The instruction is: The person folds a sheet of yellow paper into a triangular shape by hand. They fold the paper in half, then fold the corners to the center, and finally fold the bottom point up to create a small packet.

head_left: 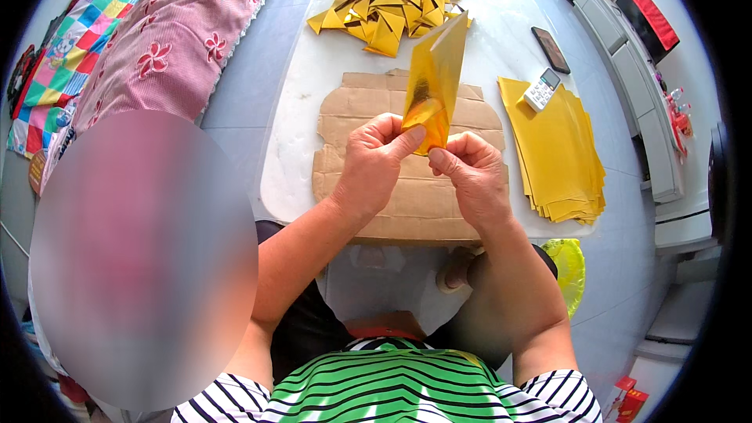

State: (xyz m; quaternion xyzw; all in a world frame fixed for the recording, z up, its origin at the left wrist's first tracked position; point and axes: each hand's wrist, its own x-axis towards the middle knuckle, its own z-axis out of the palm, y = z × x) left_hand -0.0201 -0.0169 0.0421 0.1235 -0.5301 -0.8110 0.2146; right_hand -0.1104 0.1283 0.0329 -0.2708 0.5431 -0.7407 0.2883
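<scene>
A sheet of shiny gold foil paper [433, 79], partly folded lengthwise, is held up above a flat piece of brown cardboard [376, 100]. My left hand [376, 161] pinches its lower left part between thumb and fingers. At its lower right corner, my right hand [473, 173] grips the paper with thumb and forefinger. To the right of the cardboard lies a stack of flat gold paper sheets [555, 158], with a white remote control [541, 90] on its top end. A heap of folded gold paper pieces [388, 9] rests beyond the cardboard.
The white marble-look table [288, 158] carries all of this. A smartphone [550, 50] lies near its right edge. On the left stands a seat with a pink flowered cover [182, 41]. A yellow plastic bag [567, 273] hangs below the table at right; a grey-white cabinet [637, 82] stands farther right.
</scene>
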